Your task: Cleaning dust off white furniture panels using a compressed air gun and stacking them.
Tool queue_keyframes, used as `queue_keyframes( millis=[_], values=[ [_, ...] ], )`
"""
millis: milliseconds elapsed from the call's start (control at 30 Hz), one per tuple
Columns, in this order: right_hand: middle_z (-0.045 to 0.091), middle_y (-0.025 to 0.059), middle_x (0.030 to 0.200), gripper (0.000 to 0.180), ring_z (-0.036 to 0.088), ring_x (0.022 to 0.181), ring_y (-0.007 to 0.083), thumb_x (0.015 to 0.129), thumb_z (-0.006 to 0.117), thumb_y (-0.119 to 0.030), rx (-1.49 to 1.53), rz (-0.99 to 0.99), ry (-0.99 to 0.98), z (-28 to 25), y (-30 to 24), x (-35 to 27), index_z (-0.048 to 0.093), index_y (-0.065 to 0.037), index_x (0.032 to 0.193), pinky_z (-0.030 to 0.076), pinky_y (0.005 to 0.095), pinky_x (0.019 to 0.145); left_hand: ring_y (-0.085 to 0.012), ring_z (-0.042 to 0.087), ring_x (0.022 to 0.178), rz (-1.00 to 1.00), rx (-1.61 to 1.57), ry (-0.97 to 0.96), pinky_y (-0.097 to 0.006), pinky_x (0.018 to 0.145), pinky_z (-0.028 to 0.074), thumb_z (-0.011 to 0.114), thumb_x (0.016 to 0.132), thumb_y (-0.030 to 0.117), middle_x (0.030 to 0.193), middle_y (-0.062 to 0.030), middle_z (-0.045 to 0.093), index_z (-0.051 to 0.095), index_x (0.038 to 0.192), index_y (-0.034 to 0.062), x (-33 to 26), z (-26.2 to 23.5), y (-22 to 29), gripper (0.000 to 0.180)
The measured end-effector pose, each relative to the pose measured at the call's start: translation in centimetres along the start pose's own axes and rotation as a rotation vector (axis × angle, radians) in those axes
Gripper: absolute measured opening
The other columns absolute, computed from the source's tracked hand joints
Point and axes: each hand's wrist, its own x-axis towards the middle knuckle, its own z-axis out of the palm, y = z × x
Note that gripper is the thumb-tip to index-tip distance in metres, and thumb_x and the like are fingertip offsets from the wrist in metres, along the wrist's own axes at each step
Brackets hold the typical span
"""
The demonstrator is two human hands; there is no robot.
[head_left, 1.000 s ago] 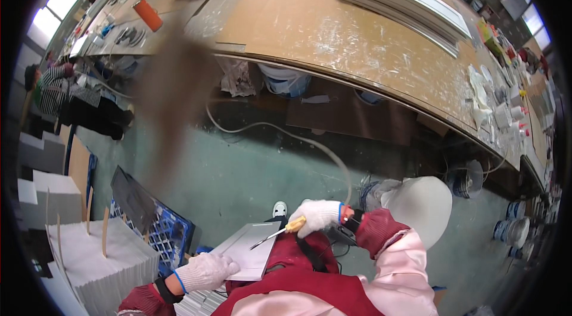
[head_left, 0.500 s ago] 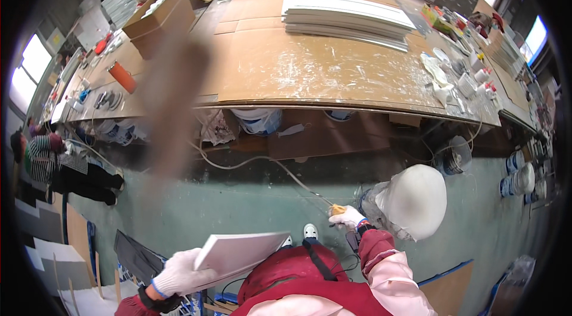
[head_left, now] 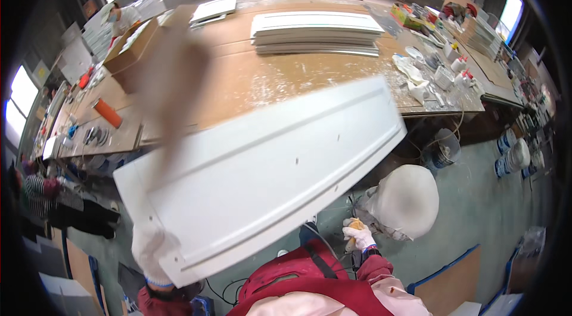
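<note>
A long white moulded panel (head_left: 268,173) is raised across the middle of the view, slanting from lower left to upper right. My left hand (head_left: 156,253), in a white glove, grips the panel's lower left end from beneath. My right hand (head_left: 358,235), also gloved, is closed around a small yellow tool (head_left: 355,224) low beside my red apron. In front of me stands a large brown worktable (head_left: 250,81) with a stack of white panels (head_left: 316,31) on its far side.
An open cardboard box (head_left: 128,57) and an orange cylinder (head_left: 107,112) sit on the table's left. Bottles and rags clutter its right end (head_left: 438,75). A white covered round object (head_left: 405,200) stands on the green floor by my right. Another person (head_left: 116,15) works far left.
My left hand has swung the white panel up from low at my left to high across the view. The right hand has stayed low with the tool. My view has tilted toward the table.
</note>
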Motion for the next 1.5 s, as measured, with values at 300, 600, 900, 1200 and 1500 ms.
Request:
queue_keyframes(
  millis=[300, 600, 900, 1200, 1500],
  values=[
    [0.059, 0.0027, 0.095, 0.031, 0.058, 0.082, 0.0147, 0.079, 0.068, -0.007, 0.573, -0.379, 0.543, -11.5, -6.5, 8.3, 0.059, -0.007, 0.109, 0.050, 0.0296, 0.070, -0.0185, 0.064, 0.083, 0.139, -0.251, -0.016, -0.031, 0.072, 0.054, 0.054, 0.092, 0.022, 0.097, -0.0100, 0.063, 0.054, 0.112, 0.0000, 23.3, 18.4, -9.9, 0.029],
    [0.063, 0.0077, 0.095, 0.039, 0.061, 0.076, 0.0193, 0.072, 0.070, -0.016, 0.483, -0.347, 1.448, -25.6, -7.4, 13.0, 0.061, 0.000, 0.106, 0.050, 0.0334, 0.063, -0.0162, 0.064, 0.059, 0.121, -0.205, -0.098, -0.024, 0.044, 0.051, 0.057, 0.090, 0.025, 0.083, -0.0087, 0.065, 0.055, 0.105, 0.0027, 39.1, 28.7, -15.6, 0.026],
    [0.061, 0.0245, 0.106, 0.068, 0.062, 0.094, 0.0384, 0.064, 0.069, -0.037, -0.388, 0.540, 1.525, -19.3, -15.1, 14.2, 0.046, 0.002, 0.115, 0.048, 0.0467, 0.083, -0.0158, 0.064, 0.058, -0.027, -0.224, 0.001, -0.023, 0.044, 0.050, 0.061, 0.088, 0.021, 0.081, -0.0076, 0.065, 0.056, 0.100, 0.0023, 51.3, 27.4, -19.5, 0.023],
    [0.066, 0.0233, 0.096, 0.044, 0.063, 0.090, 0.0375, 0.071, 0.057, -0.028, -0.818, 0.598, 1.177, -21.4, -14.0, 14.4, 0.063, 0.005, 0.099, 0.048, 0.0431, 0.075, -0.0167, 0.064, 0.073, -0.303, 0.143, -0.133, -0.027, 0.064, 0.051, 0.060, 0.087, 0.020, 0.087, -0.0049, 0.066, 0.060, 0.110, 0.0004, 64.7, 23.4, -22.5, 0.030],
    [0.064, 0.0239, 0.098, 0.046, 0.061, 0.094, 0.0385, 0.075, 0.054, -0.036, -0.923, 0.717, 1.009, -21.1, -16.0, 13.4, 0.064, 0.002, 0.097, 0.047, 0.0437, 0.076, -0.0265, 0.061, 0.066, 0.040, 1.182, -0.085, -0.035, 0.063, 0.047, 0.058, 0.080, 0.032, 0.066, -0.0165, 0.061, 0.064, 0.080, -0.0064, 70.0, 25.5, -21.5, 0.039]
  ],
)
